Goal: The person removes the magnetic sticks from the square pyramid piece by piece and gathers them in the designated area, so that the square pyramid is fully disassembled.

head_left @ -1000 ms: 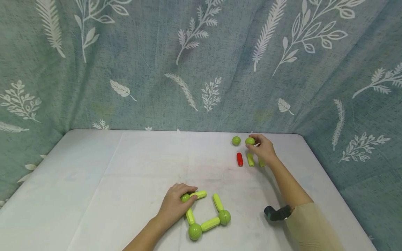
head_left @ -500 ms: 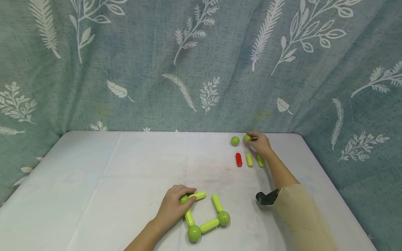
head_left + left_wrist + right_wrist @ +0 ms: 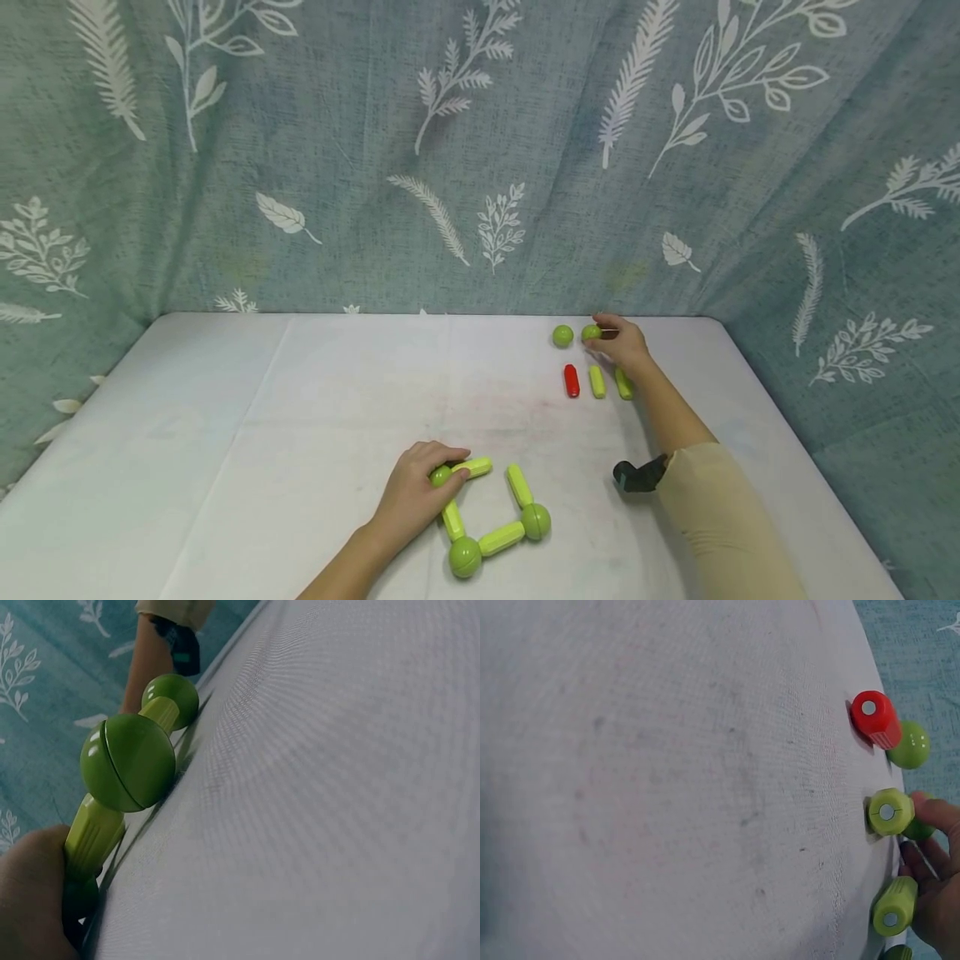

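Note:
My left hand (image 3: 415,492) grips a green ball (image 3: 440,476) at the upper left corner of a joined shape of green balls and yellow-green rods. Other balls of that shape (image 3: 465,557) lie nearest me and at its right. A gap stands between its two upper rods (image 3: 474,467). At the far right of the table, my right hand (image 3: 624,344) pinches another green ball (image 3: 592,333) between thumb and fingers. In the right wrist view that ball (image 3: 920,829) is partly hidden behind a rod (image 3: 889,812).
Left of the right hand sits a loose green ball (image 3: 562,336). Nearer me lie a red rod (image 3: 572,381) and two yellow-green rods (image 3: 597,382). A dark strapped device (image 3: 637,476) is at the right wrist. A patterned curtain (image 3: 337,167) hangs behind the table.
My right hand has shifted slightly left and away from me along with its ball, then stayed nearly still. The left hand keeps its grip in the same place.

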`<action>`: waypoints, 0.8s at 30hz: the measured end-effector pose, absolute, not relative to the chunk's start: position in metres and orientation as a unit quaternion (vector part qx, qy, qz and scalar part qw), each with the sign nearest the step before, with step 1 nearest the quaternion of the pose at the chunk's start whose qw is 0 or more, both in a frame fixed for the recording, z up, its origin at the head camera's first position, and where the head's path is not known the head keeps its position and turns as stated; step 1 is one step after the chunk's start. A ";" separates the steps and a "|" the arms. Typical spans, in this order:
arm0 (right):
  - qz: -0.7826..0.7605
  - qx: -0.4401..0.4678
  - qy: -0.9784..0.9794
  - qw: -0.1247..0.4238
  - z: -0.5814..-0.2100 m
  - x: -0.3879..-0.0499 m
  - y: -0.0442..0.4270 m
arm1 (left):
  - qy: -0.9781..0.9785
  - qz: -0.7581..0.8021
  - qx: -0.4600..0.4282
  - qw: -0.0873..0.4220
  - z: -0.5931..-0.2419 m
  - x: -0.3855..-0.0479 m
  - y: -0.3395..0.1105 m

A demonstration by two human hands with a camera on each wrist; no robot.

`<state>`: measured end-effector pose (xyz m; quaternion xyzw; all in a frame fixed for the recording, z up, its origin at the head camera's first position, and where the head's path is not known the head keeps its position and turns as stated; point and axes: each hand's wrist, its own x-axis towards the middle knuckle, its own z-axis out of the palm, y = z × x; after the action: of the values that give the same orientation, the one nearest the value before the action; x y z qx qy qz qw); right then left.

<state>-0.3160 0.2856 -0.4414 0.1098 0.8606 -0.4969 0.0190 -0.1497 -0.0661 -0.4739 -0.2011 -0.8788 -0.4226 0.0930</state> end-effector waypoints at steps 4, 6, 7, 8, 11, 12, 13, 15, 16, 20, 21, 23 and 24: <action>-0.494 0.096 0.864 0.022 -0.442 -0.315 0.287 | -0.878 -0.424 -0.202 0.092 -0.475 -0.148 -0.066; -0.486 0.085 0.870 0.015 -0.442 -0.312 0.287 | -0.880 -0.419 -0.203 0.095 -0.475 -0.148 -0.066; -0.476 0.076 0.876 0.008 -0.441 -0.310 0.286 | -0.881 -0.417 -0.203 0.095 -0.475 -0.148 -0.066; -0.468 0.067 0.881 0.000 -0.441 -0.308 0.286 | -0.881 -0.415 -0.205 0.097 -0.475 -0.148 -0.066; -0.433 0.027 0.901 -0.031 -0.439 -0.298 0.284 | -0.880 -0.410 -0.213 0.108 -0.474 -0.149 -0.067; -0.419 0.013 0.907 -0.041 -0.438 -0.294 0.282 | -0.879 -0.409 -0.218 0.113 -0.473 -0.149 -0.067; -0.409 0.000 0.911 -0.051 -0.437 -0.290 0.281 | -0.877 -0.406 -0.226 0.121 -0.473 -0.149 -0.068; -0.395 -0.024 0.916 -0.068 -0.435 -0.282 0.276 | -0.870 -0.394 -0.256 0.147 -0.474 -0.150 -0.068; -0.396 -0.035 0.915 -0.073 -0.433 -0.278 0.273 | -0.865 -0.384 -0.279 0.166 -0.474 -0.150 -0.069; -0.427 -0.081 0.896 -0.085 -0.428 -0.259 0.257 | -0.820 -0.332 -0.393 0.252 -0.474 -0.149 -0.069; -0.442 -0.091 0.889 -0.084 -0.426 -0.255 0.253 | -0.805 -0.323 -0.419 0.268 -0.473 -0.148 -0.069; -0.462 -0.107 0.877 -0.074 -0.426 -0.246 0.245 | -0.777 -0.317 -0.465 0.282 -0.472 -0.146 -0.067; -0.471 -0.115 0.872 -0.066 -0.426 -0.241 0.241 | -0.765 -0.315 -0.484 0.284 -0.472 -0.145 -0.066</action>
<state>-0.2410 0.2415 -0.4256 -0.1149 0.8719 -0.4713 -0.0665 -0.1450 -0.0656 -0.4718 -0.4842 -0.7650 -0.3153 0.2843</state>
